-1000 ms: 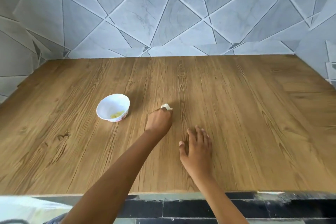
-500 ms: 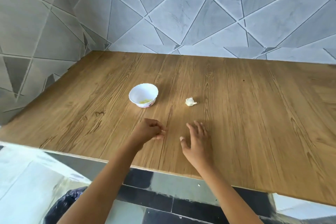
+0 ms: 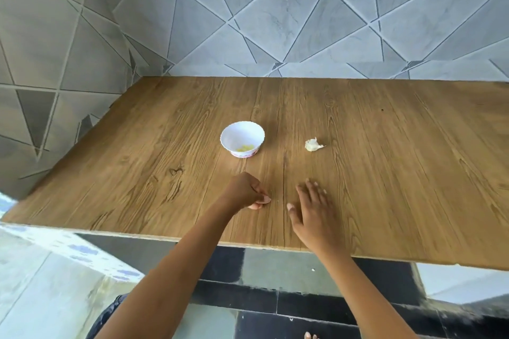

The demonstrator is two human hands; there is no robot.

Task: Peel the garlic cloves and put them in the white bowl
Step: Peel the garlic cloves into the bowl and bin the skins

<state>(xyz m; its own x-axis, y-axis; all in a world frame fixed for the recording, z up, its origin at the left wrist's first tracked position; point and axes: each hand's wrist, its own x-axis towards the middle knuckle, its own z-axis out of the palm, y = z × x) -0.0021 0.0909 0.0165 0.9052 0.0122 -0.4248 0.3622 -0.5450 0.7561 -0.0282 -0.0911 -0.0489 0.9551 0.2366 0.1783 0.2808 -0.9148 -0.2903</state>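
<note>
Garlic (image 3: 312,144) likely light, papery skin brittle; pinch fat body. Left grip (image 3: 248,195) curled, empty; right grip (image 3: 314,212) flat on bench (image 3: 413,173).

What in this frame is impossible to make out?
Head view, left hand: curled fingers hide whether it pinches anything.
Head view, garlic piece: too small to tell clove from empty skin.
Head view, white bowl: yellow bits inside too small to count.
</note>
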